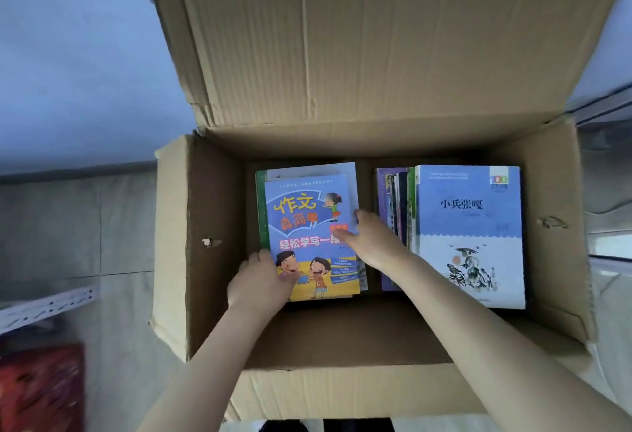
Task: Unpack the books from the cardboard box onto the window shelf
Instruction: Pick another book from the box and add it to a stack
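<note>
Hands (314,257) on boxed cartoon book (307,223)

Two book stacks (309,233) inside box (212,212)

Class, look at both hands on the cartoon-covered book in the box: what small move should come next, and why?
Probably close both hands on the cartoon-covered book and lift it straight up. The left hand sits at its lower left corner and the right hand at its right edge, yet it lies flat on the left stack inside the cardboard box.

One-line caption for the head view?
Both hands, left and right, grasp the top book inside the open box.
</note>
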Motion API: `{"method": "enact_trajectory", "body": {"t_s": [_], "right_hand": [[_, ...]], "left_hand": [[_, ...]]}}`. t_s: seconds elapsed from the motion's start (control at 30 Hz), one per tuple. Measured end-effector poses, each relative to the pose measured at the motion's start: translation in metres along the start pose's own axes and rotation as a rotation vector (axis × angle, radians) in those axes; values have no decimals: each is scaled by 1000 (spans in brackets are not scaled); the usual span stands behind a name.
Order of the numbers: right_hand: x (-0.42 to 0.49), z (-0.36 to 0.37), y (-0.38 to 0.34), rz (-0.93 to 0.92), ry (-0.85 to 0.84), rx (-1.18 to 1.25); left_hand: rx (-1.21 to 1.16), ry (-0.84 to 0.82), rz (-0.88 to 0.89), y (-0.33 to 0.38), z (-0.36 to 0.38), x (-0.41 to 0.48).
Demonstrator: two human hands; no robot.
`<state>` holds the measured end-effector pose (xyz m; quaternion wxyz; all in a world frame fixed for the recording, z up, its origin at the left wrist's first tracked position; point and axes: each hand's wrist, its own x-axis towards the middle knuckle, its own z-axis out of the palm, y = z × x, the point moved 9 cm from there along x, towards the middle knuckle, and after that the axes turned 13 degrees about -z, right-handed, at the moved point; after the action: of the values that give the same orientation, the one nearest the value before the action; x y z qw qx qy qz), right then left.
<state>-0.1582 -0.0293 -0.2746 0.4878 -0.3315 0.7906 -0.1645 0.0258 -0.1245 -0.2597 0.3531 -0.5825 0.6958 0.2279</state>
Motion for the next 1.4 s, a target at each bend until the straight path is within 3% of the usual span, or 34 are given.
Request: {"method": "enact_trajectory", "body": {"t_s": [0.4,0.63,0.83,1.0,1.17,1.4], "right_hand": [[18,5,14,8,103,205],[16,5,22,62,134,395],[12,-14,21,61,118,493],[-15,-51,-16,-50,139,517],[-68,-80,-101,-198,180,498],[-200,-73,-315,-475,124,359]], "left_hand": [[-462,-190,-227,-20,23,26],[-933,-442,-244,-17,31,7],[-1044,-635,-161,-10,31,-11],[-1110,-562,-53,-16,1,-33],[-1244,-452,48,-51,-57,-81],[-1385,-133,208,-199,-170,-218]]}}
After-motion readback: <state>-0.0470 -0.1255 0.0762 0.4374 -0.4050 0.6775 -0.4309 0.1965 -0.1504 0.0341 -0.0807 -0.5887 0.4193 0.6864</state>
